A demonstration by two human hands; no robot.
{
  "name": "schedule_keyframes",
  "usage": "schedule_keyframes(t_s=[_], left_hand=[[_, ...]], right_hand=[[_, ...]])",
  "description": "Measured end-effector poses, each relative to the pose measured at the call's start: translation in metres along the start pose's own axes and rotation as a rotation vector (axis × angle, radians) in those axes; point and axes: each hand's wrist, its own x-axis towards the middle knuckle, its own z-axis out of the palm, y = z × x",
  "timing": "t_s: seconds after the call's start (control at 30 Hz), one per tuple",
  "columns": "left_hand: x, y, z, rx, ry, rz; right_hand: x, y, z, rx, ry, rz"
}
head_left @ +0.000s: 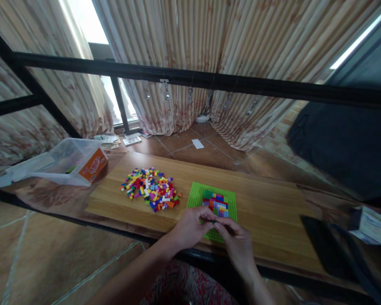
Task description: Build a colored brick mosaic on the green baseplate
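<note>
My left hand and my right hand meet over the near part of a green baseplate. The fingertips of both are pinched together on a small dark toy brick, mostly covered by the fingers. Several colored bricks in red, blue, purple and yellow are fixed in the middle of the baseplate. To the left of it, a loose pile of small mixed toy bricks lies spread on the wooden board.
A clear plastic bin with an orange label stands at the left end. A black rail crosses above the far side. At the right end lie a dark flat object and a white-and-dark box. Curtains hang behind.
</note>
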Motion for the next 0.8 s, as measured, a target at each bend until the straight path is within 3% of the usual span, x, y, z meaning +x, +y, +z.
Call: schedule_keyframes(t_s=[0.2, 0.37, 0.5, 0.8], left_hand=[[-0.009, -0.008, -0.011, -0.205, -0.043, -0.172], [-0.014, -0.017, -0.01, -0.442, -0.052, -0.27], [-0.014, -0.023, -0.011, -0.755, 0.056, -0.334], [-0.008, -0.038, -0.021, -1.247, 0.253, -0.532]], right_hand=[[-0.007, -0.001, 0.006, 0.076, -0.088, 0.093], [-0.012, 0.009, 0.01, 0.316, -0.046, 0.231], [-0.011, 0.013, 0.006, 0.499, 0.048, 0.332], [-0.006, 0.001, -0.008, 0.579, 0.022, 0.396]])
